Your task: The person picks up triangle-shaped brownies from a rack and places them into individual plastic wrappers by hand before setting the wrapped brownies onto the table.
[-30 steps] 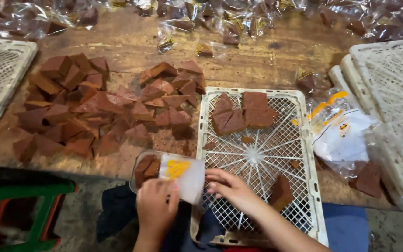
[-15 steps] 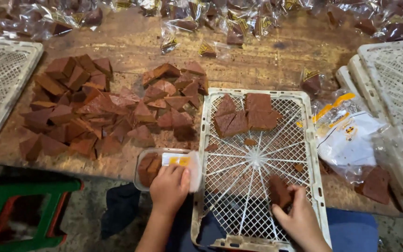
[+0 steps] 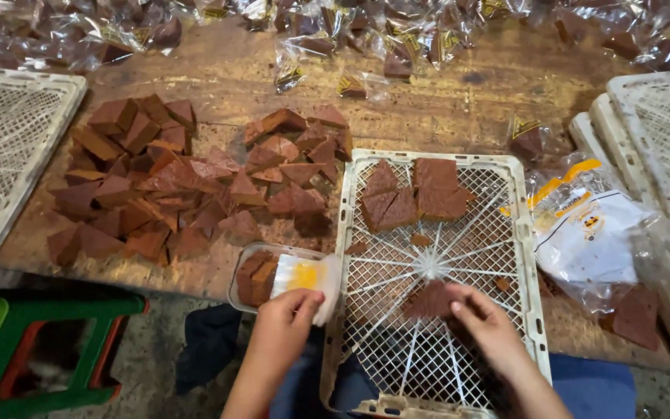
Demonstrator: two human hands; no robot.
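Over the white lattice tray (image 3: 517, 233), we see the right hand (image 3: 486, 330) with fingers closed on a brown slab (image 3: 428, 301) near the tray's centre. The left hand (image 3: 284, 326) (just left of the tray) grips a clear packet (image 3: 277, 275) already holding brown pieces.

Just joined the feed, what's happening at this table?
A person's left hand holds a clear plastic packet of brown slabs at the wooden table edge. The right hand touches a brown triangular piece on the white mesh tray. A loose pile of brown pieces lies left of the tray.
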